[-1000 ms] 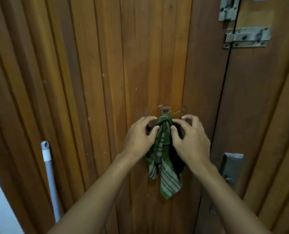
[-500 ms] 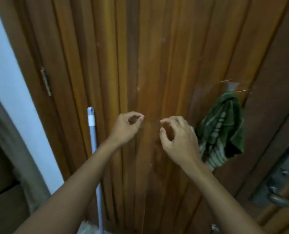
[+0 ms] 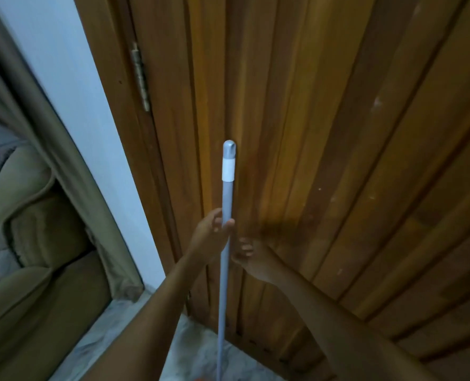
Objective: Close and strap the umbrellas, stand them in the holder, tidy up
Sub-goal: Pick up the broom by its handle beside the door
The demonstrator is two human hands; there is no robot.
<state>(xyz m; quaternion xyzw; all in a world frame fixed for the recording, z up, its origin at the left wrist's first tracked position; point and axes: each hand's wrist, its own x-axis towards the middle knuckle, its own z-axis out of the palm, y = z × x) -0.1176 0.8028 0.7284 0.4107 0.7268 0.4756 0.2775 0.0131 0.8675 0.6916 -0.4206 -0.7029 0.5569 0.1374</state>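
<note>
Head view crops the foot of the pole (image 3: 225, 270); left hand (image 3: 210, 235) grips it, right hand (image 3: 251, 257) curls beside it, grasp unclear; wooden door (image 3: 338, 133) behind.

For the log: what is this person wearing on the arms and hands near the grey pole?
Nothing that shows. The left hand and right hand are bare, with no gloves, rings or watch visible. Both forearms are uncovered down to the frame's bottom edge, with no sleeve or band in view. Fine detail on the fingers is blurred.

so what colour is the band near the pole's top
White band on a grey pole, head view.
</note>
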